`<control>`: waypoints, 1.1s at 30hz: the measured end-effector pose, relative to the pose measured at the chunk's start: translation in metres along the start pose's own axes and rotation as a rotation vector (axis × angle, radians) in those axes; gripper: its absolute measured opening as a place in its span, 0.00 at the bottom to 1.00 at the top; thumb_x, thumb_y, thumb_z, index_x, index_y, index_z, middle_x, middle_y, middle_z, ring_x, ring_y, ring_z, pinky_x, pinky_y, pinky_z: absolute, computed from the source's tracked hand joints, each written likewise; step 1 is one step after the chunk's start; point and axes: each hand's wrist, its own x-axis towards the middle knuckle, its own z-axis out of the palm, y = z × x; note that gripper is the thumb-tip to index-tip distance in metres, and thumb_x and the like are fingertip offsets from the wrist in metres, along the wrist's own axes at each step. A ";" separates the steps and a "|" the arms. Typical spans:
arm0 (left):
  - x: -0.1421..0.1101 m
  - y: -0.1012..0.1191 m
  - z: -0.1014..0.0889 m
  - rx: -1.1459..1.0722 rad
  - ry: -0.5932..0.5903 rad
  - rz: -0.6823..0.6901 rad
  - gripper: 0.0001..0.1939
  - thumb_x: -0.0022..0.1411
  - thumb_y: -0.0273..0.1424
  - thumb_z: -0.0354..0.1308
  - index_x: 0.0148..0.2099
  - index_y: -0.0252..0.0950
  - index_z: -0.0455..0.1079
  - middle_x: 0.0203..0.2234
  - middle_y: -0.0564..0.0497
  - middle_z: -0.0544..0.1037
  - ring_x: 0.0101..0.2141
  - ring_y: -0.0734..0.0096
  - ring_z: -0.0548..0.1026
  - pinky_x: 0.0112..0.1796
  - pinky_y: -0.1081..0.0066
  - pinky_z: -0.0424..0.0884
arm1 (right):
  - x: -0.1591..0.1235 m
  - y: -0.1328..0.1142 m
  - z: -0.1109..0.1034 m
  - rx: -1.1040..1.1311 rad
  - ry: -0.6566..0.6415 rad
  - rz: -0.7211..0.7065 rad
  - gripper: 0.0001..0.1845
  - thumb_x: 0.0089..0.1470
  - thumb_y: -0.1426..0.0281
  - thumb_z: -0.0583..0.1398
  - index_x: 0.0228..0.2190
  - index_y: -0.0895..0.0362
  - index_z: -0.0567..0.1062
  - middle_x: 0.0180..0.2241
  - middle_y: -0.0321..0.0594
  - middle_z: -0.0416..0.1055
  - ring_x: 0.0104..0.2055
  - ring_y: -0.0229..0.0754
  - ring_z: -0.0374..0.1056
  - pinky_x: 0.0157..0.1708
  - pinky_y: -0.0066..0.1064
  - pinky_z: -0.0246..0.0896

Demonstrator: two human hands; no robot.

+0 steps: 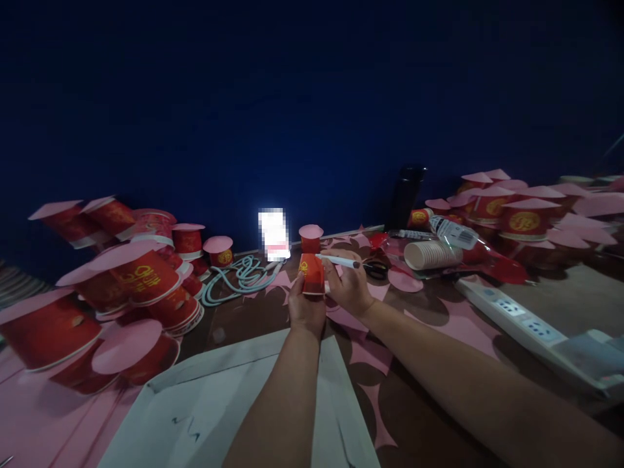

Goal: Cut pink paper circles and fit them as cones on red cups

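A red paper cup with gold lettering (313, 272) is gripped in my left hand (306, 311), its pale rim toward me. My right hand (348, 285) is closed around a white marker pen (341, 260), whose tip points left at the cup's upper edge; whether it touches cannot be made out. Just behind stands another red cup topped with a pink paper disc (311, 238). Beneath my forearms lies a white sheet (214, 396) with a few dark marks.
Red cups with pink discs (139, 273) crowd the left; more (526, 218) are heaped at right. A pale cable (238, 279), glowing phone (273, 233), scissors (376, 268), stacked paper cups (431, 255), black bottle (408, 195) and power strip (511, 312) surround the work area. Pink paper scraps (373, 354) lie about.
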 end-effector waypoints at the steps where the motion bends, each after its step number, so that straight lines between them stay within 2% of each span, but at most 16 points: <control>1: 0.000 0.000 0.000 0.004 0.003 0.005 0.12 0.61 0.28 0.52 0.44 0.32 0.73 0.32 0.47 0.80 0.35 0.70 0.78 0.43 0.71 0.70 | 0.000 0.000 0.000 0.003 0.003 -0.004 0.09 0.61 0.69 0.54 0.40 0.56 0.74 0.40 0.45 0.76 0.44 0.44 0.71 0.47 0.40 0.60; 8: 0.004 -0.003 -0.004 0.020 -0.006 0.006 0.14 0.62 0.29 0.51 0.48 0.33 0.72 0.37 0.46 0.80 0.40 0.69 0.77 0.43 0.71 0.69 | 0.001 -0.001 -0.001 -0.010 -0.016 0.005 0.09 0.61 0.68 0.54 0.39 0.56 0.74 0.38 0.44 0.77 0.43 0.44 0.71 0.46 0.40 0.60; 20: -0.003 0.000 0.002 0.031 -0.004 0.001 0.13 0.62 0.28 0.51 0.45 0.33 0.73 0.35 0.46 0.80 0.38 0.69 0.78 0.44 0.70 0.70 | -0.002 0.000 0.001 -0.049 -0.013 -0.004 0.10 0.61 0.67 0.54 0.39 0.55 0.75 0.38 0.43 0.77 0.43 0.45 0.71 0.47 0.40 0.61; 27: -0.001 -0.001 0.002 -0.009 0.025 0.018 0.10 0.61 0.28 0.52 0.40 0.31 0.74 0.32 0.47 0.80 0.35 0.72 0.77 0.44 0.72 0.69 | -0.003 0.002 0.001 -0.051 -0.013 -0.024 0.09 0.60 0.69 0.56 0.39 0.56 0.75 0.39 0.44 0.76 0.43 0.44 0.71 0.47 0.40 0.60; 33: -0.002 -0.001 0.003 0.002 0.021 0.005 0.12 0.62 0.28 0.52 0.42 0.31 0.74 0.32 0.47 0.80 0.34 0.71 0.78 0.43 0.71 0.70 | -0.002 0.001 0.000 -0.039 -0.026 -0.022 0.09 0.60 0.69 0.55 0.39 0.56 0.75 0.39 0.45 0.76 0.44 0.45 0.71 0.46 0.42 0.61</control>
